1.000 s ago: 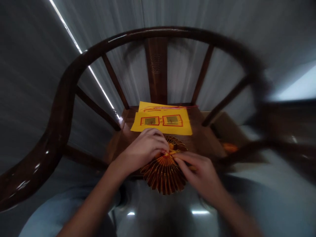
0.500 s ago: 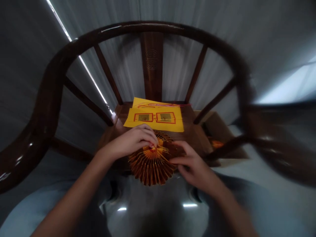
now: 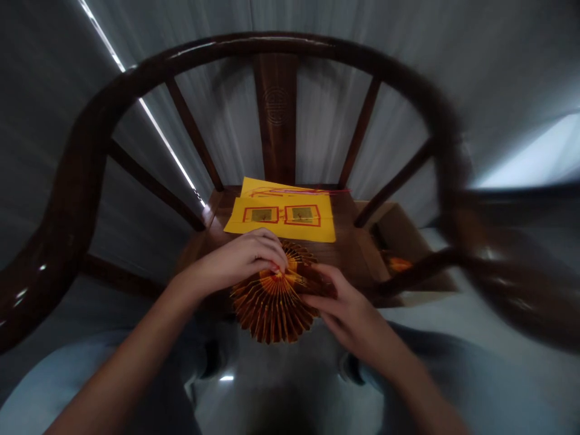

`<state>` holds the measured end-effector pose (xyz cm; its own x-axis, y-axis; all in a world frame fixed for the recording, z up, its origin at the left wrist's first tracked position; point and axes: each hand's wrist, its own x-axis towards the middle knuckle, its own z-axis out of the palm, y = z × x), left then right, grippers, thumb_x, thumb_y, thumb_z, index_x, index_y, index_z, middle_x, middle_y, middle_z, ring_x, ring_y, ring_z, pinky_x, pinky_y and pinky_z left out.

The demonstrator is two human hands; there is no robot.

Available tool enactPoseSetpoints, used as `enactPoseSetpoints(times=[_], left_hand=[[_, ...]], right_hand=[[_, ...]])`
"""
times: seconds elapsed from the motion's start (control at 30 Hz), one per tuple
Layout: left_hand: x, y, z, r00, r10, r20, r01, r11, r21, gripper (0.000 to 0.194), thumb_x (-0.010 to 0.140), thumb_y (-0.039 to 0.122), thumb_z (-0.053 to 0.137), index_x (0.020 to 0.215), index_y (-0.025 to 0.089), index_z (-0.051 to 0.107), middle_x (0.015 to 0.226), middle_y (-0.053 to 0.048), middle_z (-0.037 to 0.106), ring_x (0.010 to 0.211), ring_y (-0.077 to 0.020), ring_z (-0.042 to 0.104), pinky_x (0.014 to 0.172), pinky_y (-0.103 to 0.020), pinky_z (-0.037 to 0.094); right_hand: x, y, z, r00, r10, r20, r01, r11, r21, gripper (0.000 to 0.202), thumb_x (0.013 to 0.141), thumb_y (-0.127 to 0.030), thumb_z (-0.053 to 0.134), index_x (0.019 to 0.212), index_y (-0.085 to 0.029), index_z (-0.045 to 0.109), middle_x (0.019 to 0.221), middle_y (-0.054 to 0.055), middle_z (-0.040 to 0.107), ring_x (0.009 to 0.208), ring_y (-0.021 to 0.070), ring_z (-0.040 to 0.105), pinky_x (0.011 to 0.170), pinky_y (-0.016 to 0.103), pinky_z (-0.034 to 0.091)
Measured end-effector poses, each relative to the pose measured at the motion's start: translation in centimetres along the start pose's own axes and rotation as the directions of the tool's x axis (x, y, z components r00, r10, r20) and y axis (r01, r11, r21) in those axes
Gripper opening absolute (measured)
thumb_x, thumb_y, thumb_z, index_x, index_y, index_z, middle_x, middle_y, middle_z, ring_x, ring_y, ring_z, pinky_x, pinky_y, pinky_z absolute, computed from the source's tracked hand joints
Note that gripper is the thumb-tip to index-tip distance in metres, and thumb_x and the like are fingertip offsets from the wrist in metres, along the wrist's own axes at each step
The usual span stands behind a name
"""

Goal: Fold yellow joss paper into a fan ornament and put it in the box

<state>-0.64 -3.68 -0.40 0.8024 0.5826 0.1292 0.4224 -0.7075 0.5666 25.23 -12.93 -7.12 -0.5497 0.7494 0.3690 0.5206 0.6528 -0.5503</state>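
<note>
Between my hands is a round pleated paper rosette (image 3: 276,311), dark orange-brown with a yellow-orange centre, at the front edge of the chair seat. My left hand (image 3: 256,257) reaches over it from the left, its fingers pinched together at the centre. On the right side, my right hand (image 3: 338,296) grips the pleats between thumb and fingers. Just beyond lie yellow paper sheets (image 3: 281,231) printed with two red frames around gold squares. Thin pink and red strings (image 3: 294,191) rest on the rear sheet.
A dark wooden chair with a curved back rail (image 3: 276,42) and spindles surrounds the seat (image 3: 344,241). To the right of the seat, a cardboard box (image 3: 410,232) on the floor holds something orange. Grey curtain-like folds hang behind the chair.
My right hand has closed in slightly leftward on the rosette's right pleats. My left hand keeps its pinch at the centre. The whole view has shifted a little.
</note>
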Motion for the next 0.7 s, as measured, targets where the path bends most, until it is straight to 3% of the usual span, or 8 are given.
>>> enactPoseSetpoints(times=[0.2,0.27,0.37,0.47,0.6,0.7], left_hand=[[0.4,-0.2,0.1,1.000,0.004,0.008,-0.004,1.000,0.000,0.018,0.092,0.018,0.059,0.095,0.026,0.074,0.102,0.001,0.073,0.110,-0.0183,0.055,0.098,-0.036,0.041],[0.3,-0.3,0.2,1.000,-0.001,0.008,0.001,1.000,0.005,0.017,0.092,0.019,0.059,0.096,0.026,0.074,0.103,0.001,0.073,0.110,-0.0184,0.055,0.099,-0.036,0.041],[0.2,-0.3,0.2,1.000,0.002,0.007,-0.002,1.000,0.008,0.017,0.093,0.021,0.058,0.097,0.026,0.073,0.104,0.001,0.073,0.111,-0.0184,0.054,0.098,-0.035,0.041],[0.1,-0.2,0.1,1.000,0.010,0.001,-0.010,1.000,0.015,0.017,0.093,0.020,0.057,0.096,0.026,0.074,0.103,0.000,0.073,0.110,-0.0182,0.055,0.098,-0.035,0.041],[0.1,0.1,0.0,0.999,0.034,0.002,-0.034,0.999,0.027,0.018,0.093,0.019,0.057,0.096,0.026,0.073,0.103,0.000,0.072,0.108,-0.0174,0.056,0.098,-0.034,0.041],[0.1,0.3,0.0,0.999,0.040,-0.009,-0.040,0.999,0.022,0.019,0.093,0.017,0.056,0.097,0.025,0.073,0.103,-0.001,0.072,0.109,-0.0175,0.056,0.097,-0.034,0.042]], right_hand=[[0.0,0.2,-0.1,1.000,0.010,0.003,-0.010,1.000,-0.022,0.030,0.090,-0.009,0.052,0.104,-0.027,0.071,0.149,0.006,0.038,0.124,0.0253,0.055,0.099,0.040,0.051],[0.0,0.2,0.0,0.998,0.055,-0.020,-0.055,0.998,-0.019,0.027,0.091,-0.015,0.056,0.111,-0.029,0.069,0.144,0.006,0.047,0.116,0.0241,0.060,0.093,0.039,0.055],[0.2,-0.2,0.1,0.987,0.140,-0.083,-0.142,0.990,-0.017,0.045,0.089,-0.024,0.063,0.133,-0.028,0.055,0.123,0.006,0.064,0.101,0.0224,0.066,0.088,0.039,0.058],[0.5,-0.6,0.3,0.988,0.104,-0.116,-0.111,0.992,-0.059,0.054,0.090,-0.028,0.062,0.142,-0.026,0.045,0.107,0.006,0.068,0.094,0.0218,0.066,0.088,0.040,0.057],[0.7,-0.9,0.2,0.991,0.025,-0.128,-0.038,0.994,-0.101,0.046,0.093,-0.025,0.058,0.138,-0.023,0.050,0.115,0.009,0.066,0.097,0.0225,0.064,0.088,0.040,0.057],[0.6,-0.9,-0.1,0.992,-0.072,-0.107,0.056,0.988,-0.145,0.021,0.092,-0.022,0.058,0.111,-0.024,0.068,0.133,0.010,0.057,0.109,0.0246,0.060,0.090,0.042,0.055]])
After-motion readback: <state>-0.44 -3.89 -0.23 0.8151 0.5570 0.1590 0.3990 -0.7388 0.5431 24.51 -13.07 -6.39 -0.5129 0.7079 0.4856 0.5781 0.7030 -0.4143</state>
